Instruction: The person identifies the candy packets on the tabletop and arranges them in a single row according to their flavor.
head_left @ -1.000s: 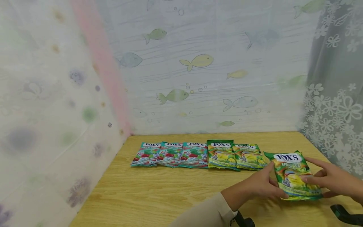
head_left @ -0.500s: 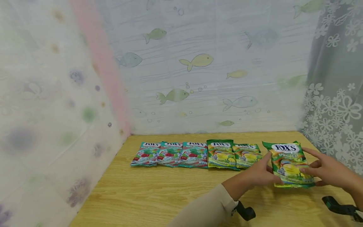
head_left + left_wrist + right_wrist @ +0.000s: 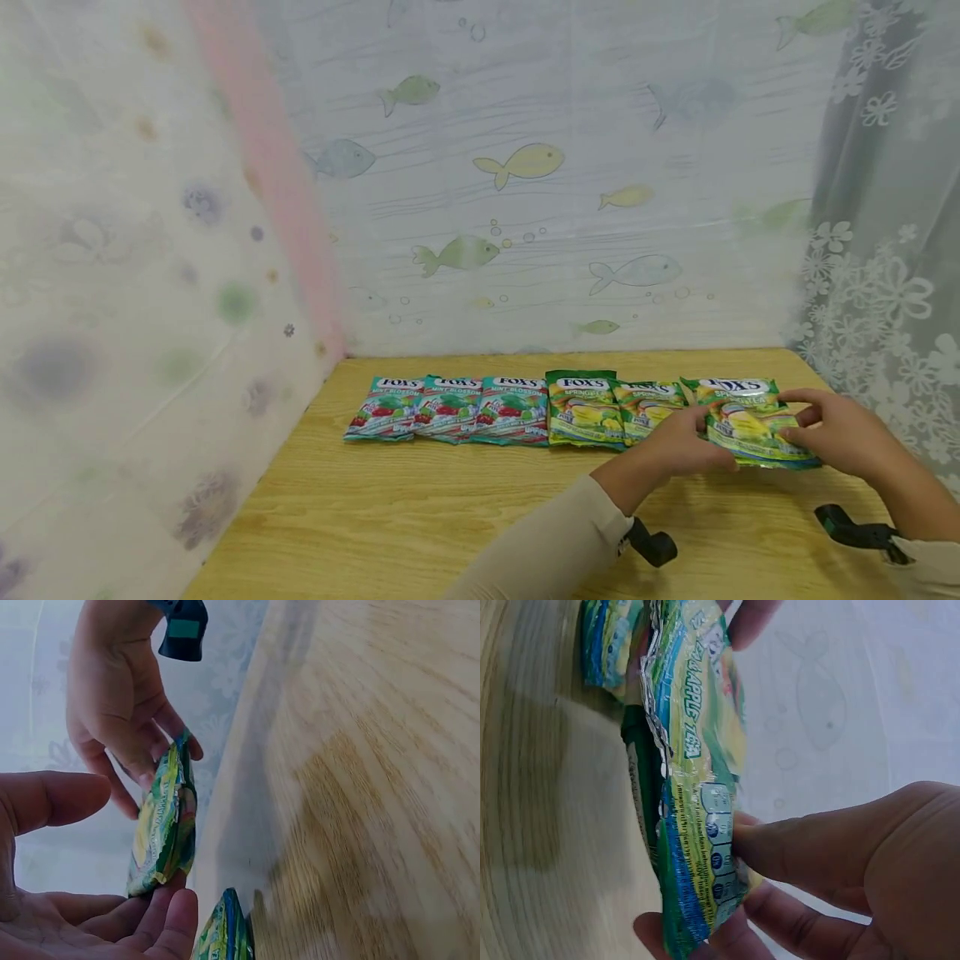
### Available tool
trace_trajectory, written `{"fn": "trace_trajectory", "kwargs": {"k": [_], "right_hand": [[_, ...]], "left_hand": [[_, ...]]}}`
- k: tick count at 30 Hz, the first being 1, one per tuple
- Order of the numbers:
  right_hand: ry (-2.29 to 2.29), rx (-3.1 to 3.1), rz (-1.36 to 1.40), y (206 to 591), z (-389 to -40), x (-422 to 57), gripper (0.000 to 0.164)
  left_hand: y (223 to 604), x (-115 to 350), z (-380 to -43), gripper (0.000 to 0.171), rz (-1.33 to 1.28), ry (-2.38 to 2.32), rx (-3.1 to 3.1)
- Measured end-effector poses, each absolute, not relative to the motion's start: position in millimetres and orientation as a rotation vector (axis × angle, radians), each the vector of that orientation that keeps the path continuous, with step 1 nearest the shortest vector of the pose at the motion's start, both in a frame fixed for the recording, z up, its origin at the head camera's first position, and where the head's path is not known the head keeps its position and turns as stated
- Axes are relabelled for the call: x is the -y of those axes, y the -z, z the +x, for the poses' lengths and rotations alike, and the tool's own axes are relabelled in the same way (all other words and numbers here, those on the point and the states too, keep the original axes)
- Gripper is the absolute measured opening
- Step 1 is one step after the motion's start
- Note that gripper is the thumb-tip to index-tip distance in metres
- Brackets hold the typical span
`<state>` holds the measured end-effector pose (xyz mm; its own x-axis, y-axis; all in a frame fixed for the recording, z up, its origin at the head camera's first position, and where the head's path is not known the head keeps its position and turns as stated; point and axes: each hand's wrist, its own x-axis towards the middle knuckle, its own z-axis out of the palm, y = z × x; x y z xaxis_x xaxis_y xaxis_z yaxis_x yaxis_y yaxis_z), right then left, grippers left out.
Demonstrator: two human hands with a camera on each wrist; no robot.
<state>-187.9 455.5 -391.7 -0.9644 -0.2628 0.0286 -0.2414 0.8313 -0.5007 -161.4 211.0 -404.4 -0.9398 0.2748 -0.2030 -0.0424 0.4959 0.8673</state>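
In the head view, a green and yellow Fox's Spring Tea candy bag (image 3: 750, 429) is held tilted above the table's right side. My right hand (image 3: 840, 433) grips its right edge, thumb on the front and fingers behind, as the right wrist view shows on the bag (image 3: 697, 795). My left hand (image 3: 678, 442) is at the bag's left edge. In the left wrist view, the left fingers (image 3: 154, 922) reach out to the bag (image 3: 165, 825), and the left thumb stands apart from it. Close by on the left lies another Spring Tea bag (image 3: 645, 408), partly hidden by my left hand.
Along the back of the wooden table (image 3: 420, 517) lie one more Spring Tea bag (image 3: 585, 412) and Mint Blossom bags (image 3: 513, 412) to its left, in a row. A fish-print curtain (image 3: 570, 250) hangs behind the table, and a flowered sheet (image 3: 135, 333) on the left.
Both hands have moved the candy bag away from me and slightly left, towards the right end of the row. The bag has tipped back flatter. The other bags have not moved.
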Motion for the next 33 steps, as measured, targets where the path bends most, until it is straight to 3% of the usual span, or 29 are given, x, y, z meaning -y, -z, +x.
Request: {"fn": "trace_trajectory", "kwargs": {"k": [9,16,33], "right_hand": [[0.826,-3.017,-0.365,393,-194,-450,0.069],[0.835,-3.057,-0.347,398,-201,-447,0.059],[0.933,-3.064,-0.27,420,-211,-443,0.054]], "left_hand": [[409,-209,-170,0.079,0.126,-1.486,-2.439],[410,-212,-175,0.078,0.09,-1.531,-2.432],[425,-212,-185,0.074,-0.004,-1.617,-2.368]]}}
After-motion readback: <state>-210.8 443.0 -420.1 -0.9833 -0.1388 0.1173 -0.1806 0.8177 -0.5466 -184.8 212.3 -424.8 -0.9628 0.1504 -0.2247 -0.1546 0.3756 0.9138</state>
